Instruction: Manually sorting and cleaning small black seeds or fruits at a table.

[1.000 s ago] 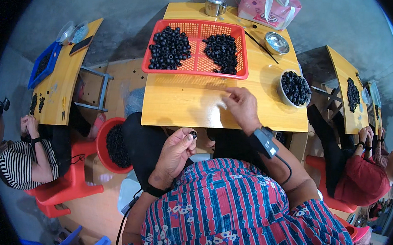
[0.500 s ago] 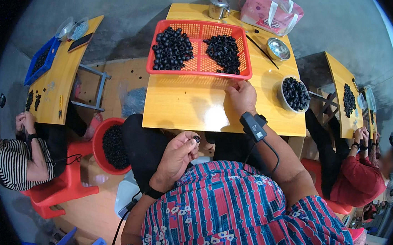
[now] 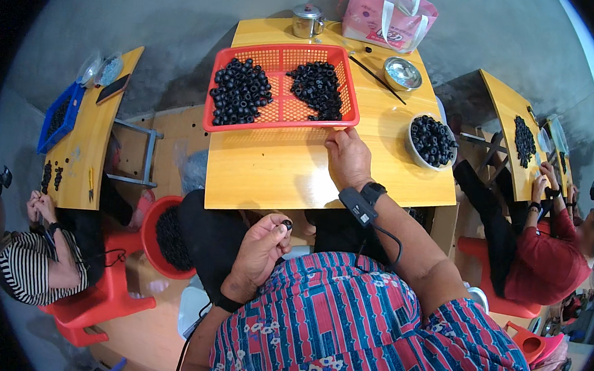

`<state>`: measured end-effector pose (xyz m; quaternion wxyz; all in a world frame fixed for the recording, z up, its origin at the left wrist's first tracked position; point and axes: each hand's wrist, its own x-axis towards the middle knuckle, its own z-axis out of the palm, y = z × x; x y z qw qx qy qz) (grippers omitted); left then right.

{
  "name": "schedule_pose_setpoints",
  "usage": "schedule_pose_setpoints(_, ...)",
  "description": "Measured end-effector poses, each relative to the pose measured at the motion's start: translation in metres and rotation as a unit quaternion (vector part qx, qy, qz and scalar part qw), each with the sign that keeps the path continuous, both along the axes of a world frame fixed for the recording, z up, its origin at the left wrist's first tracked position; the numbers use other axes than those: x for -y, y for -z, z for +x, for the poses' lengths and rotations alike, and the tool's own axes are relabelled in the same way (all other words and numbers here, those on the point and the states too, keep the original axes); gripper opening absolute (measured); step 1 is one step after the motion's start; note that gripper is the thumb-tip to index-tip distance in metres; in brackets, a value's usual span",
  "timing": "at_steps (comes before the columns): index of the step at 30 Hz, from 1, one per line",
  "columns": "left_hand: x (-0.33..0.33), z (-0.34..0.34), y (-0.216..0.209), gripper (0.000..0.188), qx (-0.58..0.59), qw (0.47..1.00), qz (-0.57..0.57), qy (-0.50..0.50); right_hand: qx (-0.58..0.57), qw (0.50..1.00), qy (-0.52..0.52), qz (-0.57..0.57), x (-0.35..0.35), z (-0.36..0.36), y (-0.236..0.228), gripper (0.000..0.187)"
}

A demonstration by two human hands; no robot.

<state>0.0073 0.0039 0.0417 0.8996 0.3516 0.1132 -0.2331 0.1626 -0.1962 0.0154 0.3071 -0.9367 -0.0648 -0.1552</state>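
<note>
My left hand (image 3: 258, 252) is closed just past the table's front edge, pinching a small black ring-shaped part (image 3: 287, 223) between thumb and forefinger. Over the table, my right hand (image 3: 348, 158) has its fingers bent together by the near right corner of the red plastic basket (image 3: 213, 119). Whatever those fingertips hold, if anything, cannot be made out. Inside the basket lie two heaps: larger black ring-shaped parts (image 3: 241, 93) on the left and smaller black parts (image 3: 317, 90) on the right.
A clear tub of black parts (image 3: 433, 141), a metal bowl (image 3: 402, 74), a thin black rod (image 3: 379, 79), a lidded metal cup (image 3: 308, 22) and a pink bag (image 3: 389, 16) occupy the table (image 3: 269, 183). A red tub (image 3: 148, 244) stands lower left. Co-workers sit at both sides.
The view has shifted, so the table and basket appear lower and further left. My left hand still pinches the black part, and my right hand stays near the basket's corner.
</note>
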Motion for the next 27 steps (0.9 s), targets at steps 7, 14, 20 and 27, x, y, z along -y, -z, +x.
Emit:
schedule_pose_setpoints(7, 0.003, -0.003, -0.003, 0.013, 0.014, 1.0, 0.023, -0.008, 0.011, 0.993, -0.091, -0.071, 0.008, -0.007, -0.005, 0.011)
schedule_pose_setpoints(14, 0.005, -0.001, -0.002, 0.014, 0.028, 0.998, 0.049, -0.023, 0.037, 0.985, -0.161, -0.055, 0.019, -0.013, 0.011, 0.003)
schedule_pose_setpoints(20, 0.004, -0.004, -0.003, 0.016, 0.034, 0.998, 0.044, -0.032, -0.036, 0.987, -0.151, 0.034, 0.02, -0.02, -0.005, 0.007)
schedule_pose_setpoints(27, 0.001, -0.007, 0.001, 0.016, 0.033, 0.997, 0.054, -0.041, -0.073, 0.977, -0.124, 0.155, 0.02, -0.024, -0.004, 0.018)
